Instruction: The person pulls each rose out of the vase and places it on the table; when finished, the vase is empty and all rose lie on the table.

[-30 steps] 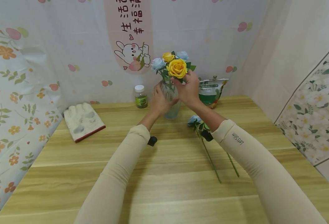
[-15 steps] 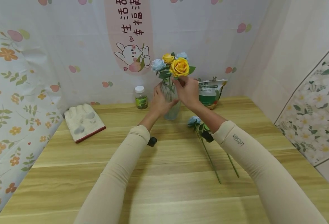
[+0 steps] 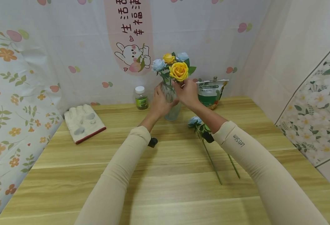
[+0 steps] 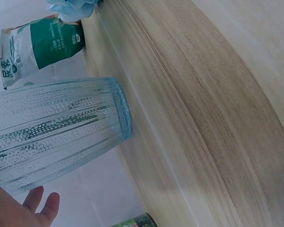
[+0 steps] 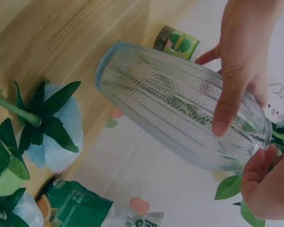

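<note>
A ribbed clear glass vase (image 5: pixel 170 104) stands upright near the back of the table with yellow and pale blue roses in it. My left hand (image 3: pixel 160 101) grips the vase's upper part from the left, thumb across its front in the right wrist view. At the vase's mouth, my right hand (image 3: pixel 186 92) pinches the stem of the large yellow rose (image 3: pixel 179 71), just under the bloom. Behind that bloom are a smaller yellow rose (image 3: pixel 169 58) and two pale blue roses, one on the left (image 3: pixel 159 65). The stem inside the vase shows only blurred through the textured glass.
Blue roses (image 3: pixel 194 121) with long green stems lie on the table under my right forearm. A green and white pouch (image 3: pixel 209 93) stands behind my right hand. Left of the vase is a white-capped jar (image 3: pixel 141 97); a white work glove (image 3: pixel 84 122) lies further left.
The large yellow rose rises slightly, shifting right, then settles lower again, with my right hand's fingers now lower at the vase mouth. My left hand stays on the vase.
</note>
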The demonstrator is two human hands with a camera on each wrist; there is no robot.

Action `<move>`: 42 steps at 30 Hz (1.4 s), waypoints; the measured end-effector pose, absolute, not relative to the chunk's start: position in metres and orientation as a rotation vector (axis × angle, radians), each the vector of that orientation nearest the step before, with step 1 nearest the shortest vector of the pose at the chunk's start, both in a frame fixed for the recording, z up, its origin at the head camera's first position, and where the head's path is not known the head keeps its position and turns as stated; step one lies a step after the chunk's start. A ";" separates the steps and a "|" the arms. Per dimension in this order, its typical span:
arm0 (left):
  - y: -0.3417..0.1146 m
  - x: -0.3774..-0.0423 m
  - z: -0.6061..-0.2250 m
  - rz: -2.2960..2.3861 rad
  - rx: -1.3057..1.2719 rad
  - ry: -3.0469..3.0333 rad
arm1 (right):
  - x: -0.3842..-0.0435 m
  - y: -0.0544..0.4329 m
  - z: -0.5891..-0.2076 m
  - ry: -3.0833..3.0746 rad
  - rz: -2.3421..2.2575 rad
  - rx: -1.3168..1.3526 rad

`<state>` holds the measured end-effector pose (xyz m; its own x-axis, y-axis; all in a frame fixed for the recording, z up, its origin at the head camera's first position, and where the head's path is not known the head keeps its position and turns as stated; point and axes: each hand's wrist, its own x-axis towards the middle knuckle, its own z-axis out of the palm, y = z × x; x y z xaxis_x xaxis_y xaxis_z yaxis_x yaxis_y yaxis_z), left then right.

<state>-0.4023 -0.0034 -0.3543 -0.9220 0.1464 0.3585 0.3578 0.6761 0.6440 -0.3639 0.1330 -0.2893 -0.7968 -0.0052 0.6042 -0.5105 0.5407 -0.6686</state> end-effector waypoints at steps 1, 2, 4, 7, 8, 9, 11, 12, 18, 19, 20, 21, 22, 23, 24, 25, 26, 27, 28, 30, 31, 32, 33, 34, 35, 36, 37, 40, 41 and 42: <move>-0.003 -0.402 -0.354 -1.092 -0.405 -2.614 | -0.364 0.133 -0.289 -2.234 1.220 0.411; -0.003 -0.402 -0.354 -1.094 -0.409 -2.611 | -0.364 0.133 -0.289 -2.232 1.220 0.408; -0.003 -0.402 -0.354 -1.096 -0.415 -2.606 | -0.365 0.132 -0.290 -2.218 1.221 0.401; -0.003 -0.402 -0.355 -1.095 -0.425 -2.597 | -0.365 0.132 -0.292 -2.189 1.233 0.392; -0.004 -0.402 -0.355 -1.093 -0.427 -2.592 | -0.365 0.132 -0.293 -2.179 1.241 0.392; -0.004 -0.402 -0.356 -1.091 -0.429 -2.589 | -0.365 0.132 -0.293 -2.169 1.250 0.392; -0.004 -0.402 -0.356 -1.091 -0.431 -2.586 | -0.365 0.132 -0.295 -2.156 1.271 0.396; -0.004 -0.402 -0.356 -1.091 -0.432 -2.586 | -0.365 0.132 -0.295 -2.152 1.278 0.398; -0.002 -0.401 -0.355 -1.098 -0.442 -2.573 | -0.363 0.134 -0.294 -2.168 1.263 0.372; -0.002 -0.401 -0.355 -1.096 -0.444 -2.570 | -0.363 0.134 -0.293 -2.180 1.252 0.365; -0.002 -0.401 -0.354 -1.097 -0.444 -2.568 | -0.362 0.134 -0.292 -2.190 1.242 0.362; -0.002 -0.401 -0.354 -1.095 -0.445 -2.568 | -0.362 0.134 -0.291 -2.203 1.235 0.356; -0.002 -0.401 -0.354 -1.093 -0.443 -2.573 | -0.362 0.134 -0.290 -2.215 1.234 0.351; -0.002 -0.401 -0.354 -1.091 -0.438 -2.579 | -0.361 0.134 -0.289 -2.228 1.233 0.345; -0.002 -0.401 -0.354 -1.090 -0.434 -2.587 | -0.361 0.134 -0.289 -2.240 1.238 0.339; -0.002 -0.401 -0.354 -1.087 -0.425 -2.597 | -0.361 0.134 -0.289 -2.253 1.240 0.332; -0.003 -0.400 -0.354 -1.081 -0.417 -2.608 | -0.362 0.134 -0.289 -2.261 1.241 0.328; -0.002 -0.400 -0.353 -1.074 -0.411 -2.617 | -0.362 0.134 -0.289 -2.269 1.243 0.324; -0.002 -0.400 -0.352 -1.068 -0.402 -2.626 | -0.362 0.134 -0.289 -2.274 1.242 0.321; -0.002 -0.400 -0.350 -1.058 -0.390 -2.642 | -0.363 0.134 -0.289 -2.274 1.240 0.316; -0.001 -0.400 -0.348 -1.056 -0.385 -2.652 | -0.363 0.135 -0.290 -2.274 1.237 0.315; 0.000 -0.400 -0.347 -1.050 -0.379 -2.662 | -0.364 0.135 -0.290 -2.278 1.227 0.311; 0.001 -0.399 -0.345 -1.055 -0.373 -2.671 | -0.364 0.134 -0.290 -2.282 1.217 0.306; 0.002 -0.399 -0.344 -1.057 -0.366 -2.680 | -0.364 0.134 -0.290 -2.289 1.210 0.299; 0.003 -0.398 -0.343 -1.058 -0.358 -2.692 | -0.364 0.134 -0.290 -2.298 1.199 0.294; 0.004 -0.398 -0.342 -1.062 -0.350 -2.698 | -0.364 0.134 -0.291 -2.307 1.193 0.290; 0.005 -0.397 -0.341 -1.065 -0.340 -2.706 | -0.364 0.134 -0.291 -2.312 1.191 0.286; 0.008 -0.395 -0.338 -1.081 -0.310 -2.713 | -0.364 0.134 -0.290 -2.310 1.206 0.295; 0.009 -0.395 -0.337 -1.103 -0.299 -2.703 | -0.363 0.134 -0.290 -2.303 1.208 0.305; 0.010 -0.394 -0.335 -1.141 -0.291 -2.684 | -0.363 0.134 -0.290 -2.293 1.215 0.316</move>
<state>-0.3942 0.0096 -0.3354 -0.9585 0.0982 0.2678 0.2610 0.6809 0.6843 -0.3633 0.1340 -0.2897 -0.8369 0.0360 0.5462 -0.4318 0.5698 -0.6992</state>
